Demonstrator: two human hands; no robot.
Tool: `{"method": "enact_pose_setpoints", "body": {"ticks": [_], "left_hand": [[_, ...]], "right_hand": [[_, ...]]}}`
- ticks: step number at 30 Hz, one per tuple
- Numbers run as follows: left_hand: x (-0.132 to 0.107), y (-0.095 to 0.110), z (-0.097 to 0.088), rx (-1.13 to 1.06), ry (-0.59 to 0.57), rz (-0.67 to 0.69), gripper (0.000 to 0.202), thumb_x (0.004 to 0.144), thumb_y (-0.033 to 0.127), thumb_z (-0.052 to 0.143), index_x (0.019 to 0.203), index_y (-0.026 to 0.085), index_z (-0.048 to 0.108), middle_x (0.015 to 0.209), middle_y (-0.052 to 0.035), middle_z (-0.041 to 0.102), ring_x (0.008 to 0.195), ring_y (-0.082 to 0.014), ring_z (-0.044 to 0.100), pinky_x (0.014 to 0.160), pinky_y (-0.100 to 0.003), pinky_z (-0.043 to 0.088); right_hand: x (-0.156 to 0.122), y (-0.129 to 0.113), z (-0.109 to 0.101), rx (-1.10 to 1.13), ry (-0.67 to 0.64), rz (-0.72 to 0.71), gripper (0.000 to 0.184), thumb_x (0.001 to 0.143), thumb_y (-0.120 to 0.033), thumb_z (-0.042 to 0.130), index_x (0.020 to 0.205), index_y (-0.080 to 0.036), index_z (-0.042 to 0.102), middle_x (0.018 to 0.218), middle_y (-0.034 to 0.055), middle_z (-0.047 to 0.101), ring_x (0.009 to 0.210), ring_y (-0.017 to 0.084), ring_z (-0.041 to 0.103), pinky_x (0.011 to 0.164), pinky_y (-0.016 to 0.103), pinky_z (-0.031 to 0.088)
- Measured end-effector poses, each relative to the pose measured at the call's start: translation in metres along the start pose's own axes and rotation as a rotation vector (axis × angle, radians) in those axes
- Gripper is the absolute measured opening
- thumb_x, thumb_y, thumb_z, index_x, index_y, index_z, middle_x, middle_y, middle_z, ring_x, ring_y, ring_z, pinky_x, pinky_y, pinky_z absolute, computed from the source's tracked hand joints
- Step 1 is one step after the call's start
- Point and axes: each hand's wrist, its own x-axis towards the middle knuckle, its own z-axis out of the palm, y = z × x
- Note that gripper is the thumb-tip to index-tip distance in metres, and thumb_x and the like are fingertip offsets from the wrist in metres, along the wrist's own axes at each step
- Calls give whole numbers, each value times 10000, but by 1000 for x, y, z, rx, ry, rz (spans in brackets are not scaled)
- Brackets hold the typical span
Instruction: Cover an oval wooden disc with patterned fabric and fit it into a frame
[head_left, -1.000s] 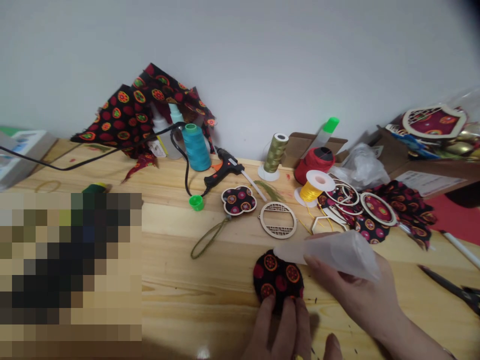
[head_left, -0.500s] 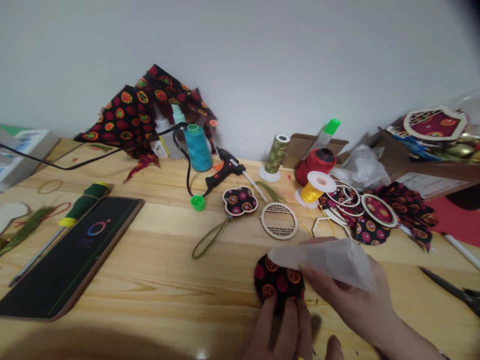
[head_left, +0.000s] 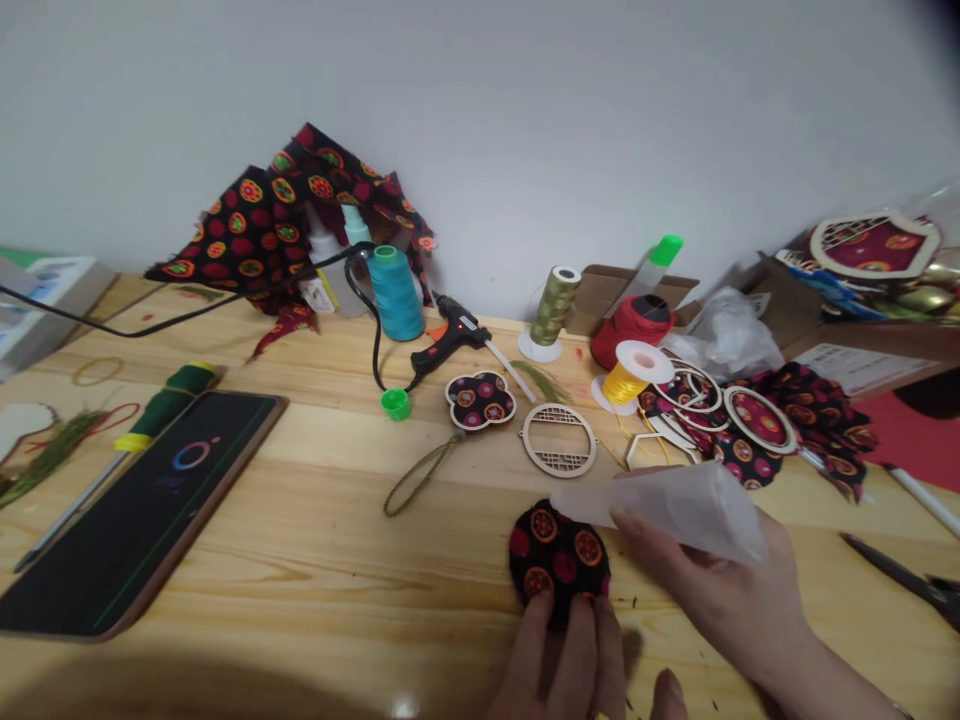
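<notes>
My left hand (head_left: 570, 660) rests at the bottom edge, its fingertips pressing the near side of a round black fabric piece (head_left: 559, 555) with red and orange circles that lies flat on the wooden table (head_left: 337, 560). My right hand (head_left: 712, 590) is closed round a translucent white squeeze bottle (head_left: 667, 510). The bottle's tapered tip points left, just above the fabric piece's upper right edge. A round wooden lattice frame (head_left: 559, 440) and a flower-shaped fabric-covered piece (head_left: 480, 400) lie just beyond.
A black glue gun (head_left: 450, 340), thread spools in teal (head_left: 394, 295), olive (head_left: 553, 312), yellow (head_left: 634, 375) and red (head_left: 630, 325), patterned cloth (head_left: 285, 215), a dark tablet (head_left: 142, 510) at the left, wooden rings and fabric scraps (head_left: 750, 420) at the right, scissors (head_left: 900, 580) at the far right.
The bottle in my right hand has shifted slightly, dipping left and then back to the right. My left hand stays on the fabric piece.
</notes>
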Motion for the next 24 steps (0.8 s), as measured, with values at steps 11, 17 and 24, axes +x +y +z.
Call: {"method": "enact_pose_setpoints", "body": {"ticks": [11,17,24], "left_hand": [[-2,-1,-1,-8,-6,5,223,824,281,561,1046,261,570,921,-18,704,890,-205,619,818,-390,468],[2,-2,-4,-17,-19,0,226,819,231,536,1041,256,568,892,-15,702,866,-202,611,760,-365,470],[2,-2,-2,-9,0,-3,167,807,273,573,970,254,602,874,-6,705,867,-210,610,771,-384,450]], "right_hand": [[-4,1,2,25,8,-10,147,698,-346,686,748,-215,640,569,-30,667,430,113,594,382,167,511],[-3,6,-1,-26,-83,-92,136,701,-312,692,772,-209,639,572,-30,678,422,113,602,369,158,510],[-1,5,1,-67,-6,-94,147,687,-328,686,639,-211,613,477,-42,608,373,99,542,328,145,462]]}}
